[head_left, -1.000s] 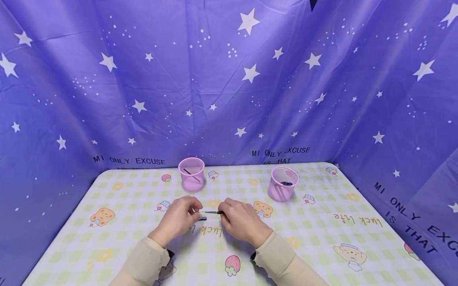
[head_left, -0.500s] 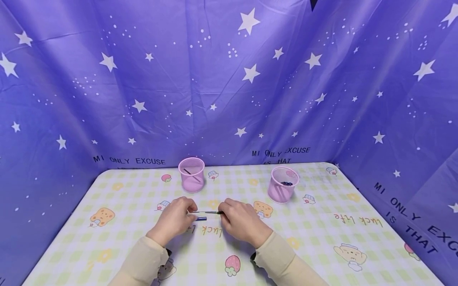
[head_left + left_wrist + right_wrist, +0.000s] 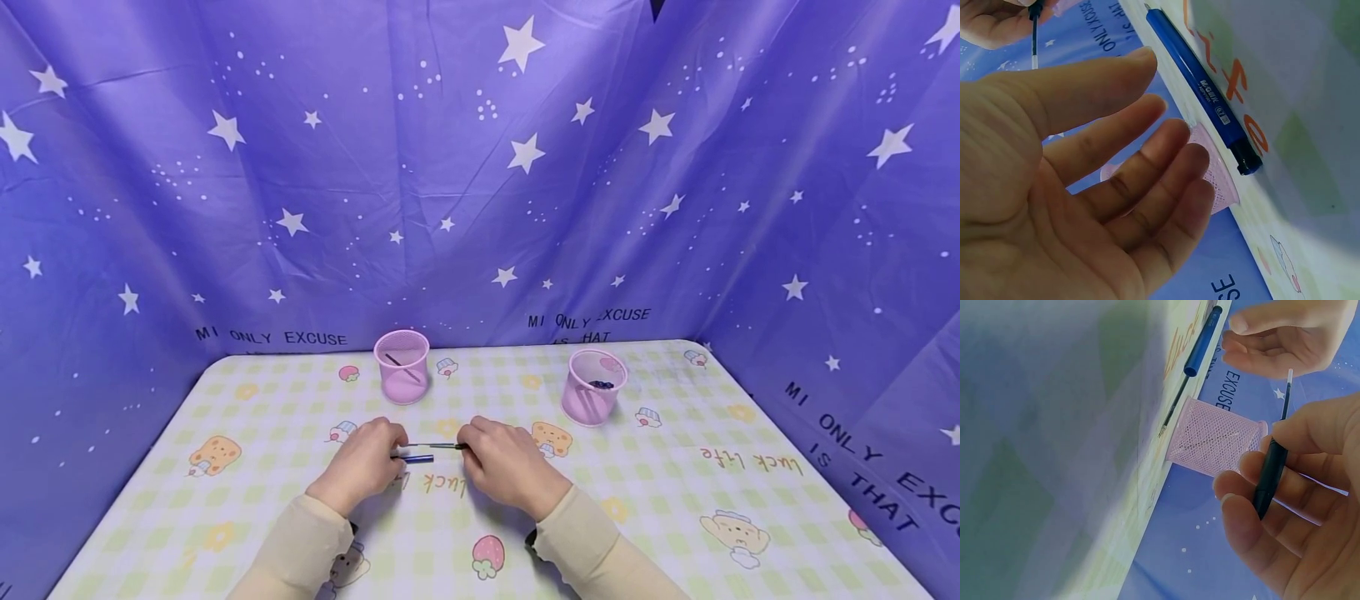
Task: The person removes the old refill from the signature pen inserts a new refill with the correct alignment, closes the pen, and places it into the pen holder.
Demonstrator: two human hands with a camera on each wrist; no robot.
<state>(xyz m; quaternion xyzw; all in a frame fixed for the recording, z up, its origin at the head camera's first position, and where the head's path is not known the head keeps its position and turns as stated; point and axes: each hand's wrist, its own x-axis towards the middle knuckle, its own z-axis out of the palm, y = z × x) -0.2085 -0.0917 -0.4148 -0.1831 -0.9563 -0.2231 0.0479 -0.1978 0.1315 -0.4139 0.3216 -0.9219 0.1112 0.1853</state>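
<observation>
A blue pen barrel (image 3: pixel 418 459) lies on the table, its black end cap (image 3: pixel 1249 159) showing in the left wrist view. Close by is my left hand (image 3: pixel 363 462), palm empty, fingers loosely bent and apart from the barrel. My right hand (image 3: pixel 513 467) pinches a dark pen grip section (image 3: pixel 1270 478) between thumb and fingers. Out of that section sticks a thin refill (image 3: pixel 1286 397) with a pale end, pointing toward my left hand. In the right wrist view another metal-tipped refill (image 3: pixel 1174 407) lines up with the barrel's mouth; whether it is inside the barrel I cannot tell.
Two pink mesh cups stand beyond my hands. The left cup (image 3: pixel 405 390) contains a dark stick; the right cup (image 3: pixel 587 410) has small dark-blue things inside. A checked cloth (image 3: pixel 420 550) covers the table, and a purple star-printed curtain (image 3: pixel 450 167) hangs behind it.
My left hand has drawn back leftward, uncovering more of the blue barrel and the refill's pale end. The right hand stays in place with the pen grip section.
</observation>
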